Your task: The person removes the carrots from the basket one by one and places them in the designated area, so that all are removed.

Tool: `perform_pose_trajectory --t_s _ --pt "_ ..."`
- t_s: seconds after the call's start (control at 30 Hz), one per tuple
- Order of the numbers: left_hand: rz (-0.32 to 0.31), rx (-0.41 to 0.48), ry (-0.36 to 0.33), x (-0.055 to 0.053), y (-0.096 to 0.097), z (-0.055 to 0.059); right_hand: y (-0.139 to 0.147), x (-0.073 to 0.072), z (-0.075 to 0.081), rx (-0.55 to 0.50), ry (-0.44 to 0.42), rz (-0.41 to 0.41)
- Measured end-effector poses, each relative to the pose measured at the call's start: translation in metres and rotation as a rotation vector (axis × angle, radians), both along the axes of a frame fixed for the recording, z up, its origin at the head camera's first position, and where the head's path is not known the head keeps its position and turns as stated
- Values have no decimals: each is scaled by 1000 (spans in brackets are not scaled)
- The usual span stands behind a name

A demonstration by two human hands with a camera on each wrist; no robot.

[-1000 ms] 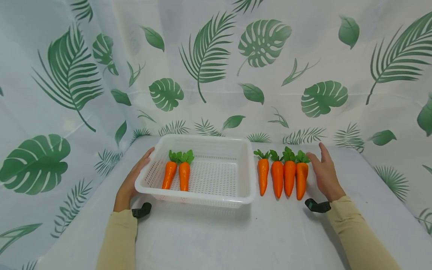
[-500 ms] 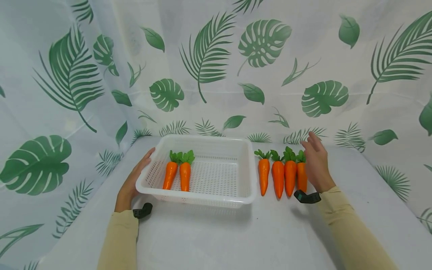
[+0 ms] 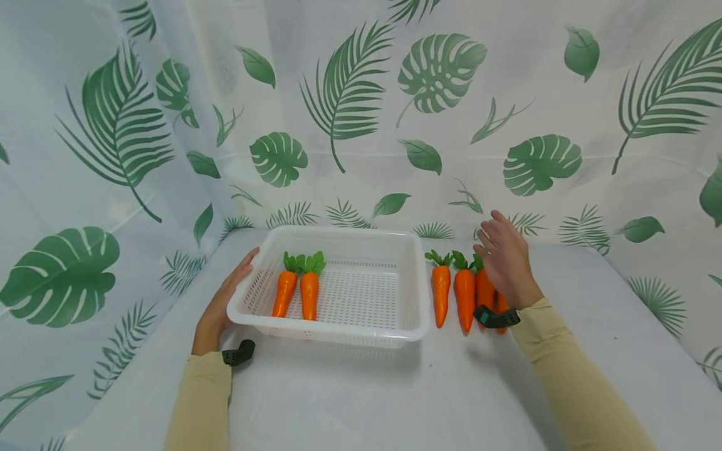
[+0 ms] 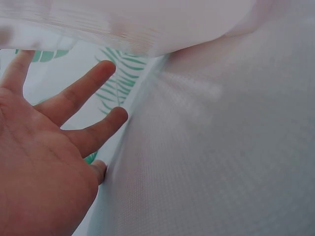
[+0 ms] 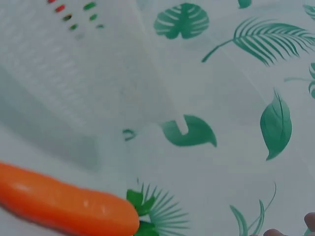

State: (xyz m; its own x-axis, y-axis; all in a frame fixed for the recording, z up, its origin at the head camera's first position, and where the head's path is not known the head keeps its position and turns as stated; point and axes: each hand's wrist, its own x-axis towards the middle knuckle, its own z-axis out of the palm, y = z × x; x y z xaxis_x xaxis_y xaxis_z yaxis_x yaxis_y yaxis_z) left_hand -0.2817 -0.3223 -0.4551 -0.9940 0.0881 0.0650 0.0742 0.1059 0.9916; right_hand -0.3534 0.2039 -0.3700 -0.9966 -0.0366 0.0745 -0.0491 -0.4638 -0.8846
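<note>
A white perforated plastic basket (image 3: 338,328) stands on the table, tipped slightly in the head view. Inside, toward its left, lie two orange carrots (image 3: 309,297) with green leafy tops. My left hand (image 3: 217,310) is at the basket's left wall; in the left wrist view its fingers (image 4: 81,91) are spread and straight. To the right of the basket several more carrots (image 3: 441,297) lie in a row, tops away from me. Over the two rightmost ones hovers my right hand (image 3: 509,263), fingers extended and partly hiding them. A carrot (image 5: 74,202) shows large in the right wrist view.
The table (image 3: 361,401) has a white cover. A white curtain (image 3: 361,188) with green leaf prints rises behind it and along the left and right. A dark strap device (image 3: 239,352) sits on the left wrist, another (image 3: 496,317) on the right.
My right hand has moved left from beside the rightmost carrot to above the carrots at the row's right end. The left hand, basket and carrots look unmoved.
</note>
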Motion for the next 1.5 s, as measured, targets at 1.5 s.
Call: perform_pose_trajectory --t_s 1.5 --pt "0 25 -6 -2 -3 -1 -108 -12 24 64 -77 242"
